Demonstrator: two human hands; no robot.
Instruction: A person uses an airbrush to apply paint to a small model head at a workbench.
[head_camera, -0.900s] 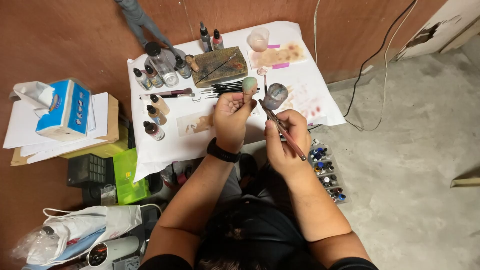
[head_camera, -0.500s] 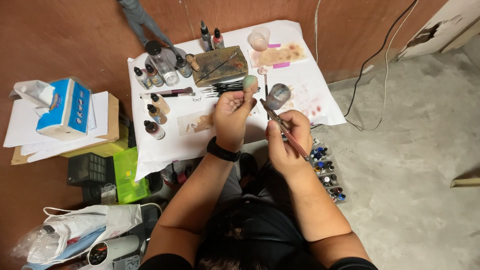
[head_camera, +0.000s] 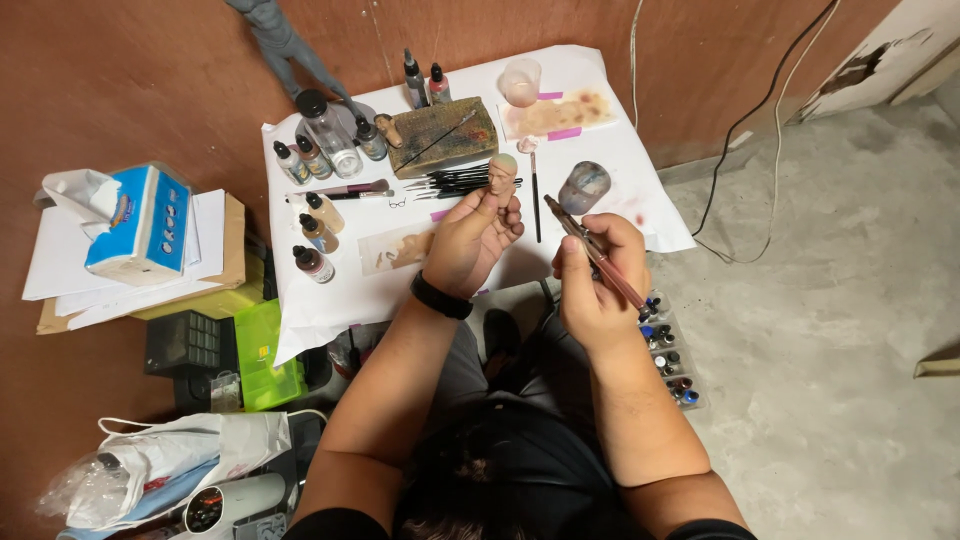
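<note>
Flesh-toned paint: already laid over the miniature head, which reads as pale tan with a darker cap of hair (finer detail is too small to be made out).
Left hand: the left hand is closed around the base of the miniature head, which is held upright at the fingertips above the counter.
Right hand: the right hand is closed in a pen grip on a slim airbrush, whose tip is aimed toward the miniature head but kept apart from it.
Progress: base colour is judged done; further shading appears to be in hand.
Supplies: paint bottles are stood at the left of the white paper, a row of brushes is laid just beside the head, and a murky rinse cup is set near the airbrush tip.
Beyond the counter: a tissue box is seen to the left.
</note>
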